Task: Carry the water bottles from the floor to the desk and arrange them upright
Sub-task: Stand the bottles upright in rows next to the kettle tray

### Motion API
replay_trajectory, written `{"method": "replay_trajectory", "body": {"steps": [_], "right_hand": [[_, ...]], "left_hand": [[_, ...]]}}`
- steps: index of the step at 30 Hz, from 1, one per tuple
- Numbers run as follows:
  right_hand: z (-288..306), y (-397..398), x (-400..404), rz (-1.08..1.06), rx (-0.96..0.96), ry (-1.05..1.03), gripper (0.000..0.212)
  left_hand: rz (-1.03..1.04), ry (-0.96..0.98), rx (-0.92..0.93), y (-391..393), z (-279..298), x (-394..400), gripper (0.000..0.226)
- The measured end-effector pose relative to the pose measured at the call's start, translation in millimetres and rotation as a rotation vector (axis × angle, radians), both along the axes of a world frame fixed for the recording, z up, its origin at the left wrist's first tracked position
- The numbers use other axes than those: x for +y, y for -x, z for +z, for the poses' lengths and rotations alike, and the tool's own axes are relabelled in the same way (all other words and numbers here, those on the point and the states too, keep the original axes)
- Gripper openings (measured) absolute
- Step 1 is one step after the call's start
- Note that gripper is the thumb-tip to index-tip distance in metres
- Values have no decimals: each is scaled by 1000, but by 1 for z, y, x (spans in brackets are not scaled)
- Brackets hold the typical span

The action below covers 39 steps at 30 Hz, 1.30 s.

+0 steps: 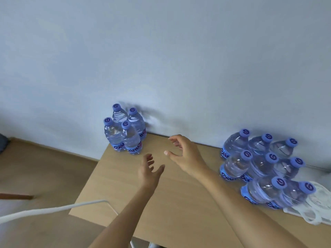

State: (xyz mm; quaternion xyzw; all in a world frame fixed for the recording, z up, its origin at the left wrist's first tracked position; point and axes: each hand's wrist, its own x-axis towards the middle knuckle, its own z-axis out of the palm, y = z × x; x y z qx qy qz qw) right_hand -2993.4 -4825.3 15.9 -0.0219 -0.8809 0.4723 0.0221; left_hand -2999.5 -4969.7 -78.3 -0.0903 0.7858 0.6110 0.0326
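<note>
Several clear water bottles with blue caps (125, 131) stand upright in a tight cluster at the far left corner of the wooden desk (170, 194), against the wall. A larger group of several upright bottles (259, 165) fills the desk's right side. My left hand (149, 169) hovers above the desk just right of the left cluster, fingers spread and holding nothing. Further right and slightly beyond it, my right hand (184, 153) is also empty, its fingers loosely curved. Neither hand touches a bottle.
A white plastic bag (315, 208) lies on the desk beside the right bottle group. A white chair rail (53, 209) crosses the lower left. Wooden floor (44, 167) lies left of the desk, and a pale wall rises behind it.
</note>
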Motion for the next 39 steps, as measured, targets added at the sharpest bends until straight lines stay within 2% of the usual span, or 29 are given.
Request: {"method": "replay_trajectory", "body": {"steps": [9, 15, 25, 31, 33, 36, 39], "right_hand": [[-17, 89, -103, 128, -55, -21, 70], [-27, 130, -132, 95, -48, 53, 39], [-41, 138, -135, 26, -53, 105, 30], [-37, 115, -109, -35, -183, 226, 32], [-31, 105, -97, -30, -199, 280, 33], [-21, 91, -79, -32, -215, 324, 33], [-11, 77, -59, -91, -220, 357, 31]], "left_hand": [[124, -7, -40, 38, -9, -108, 54], [99, -22, -76, 47, -17, -130, 52], [72, -9, -142, 48, -34, -151, 57], [-154, 9, -191, 47, -27, -136, 88], [-257, -40, -214, 45, -17, -127, 97], [-453, -134, -235, 43, -2, -114, 82], [-562, -78, -241, 37, 10, -98, 64]]}}
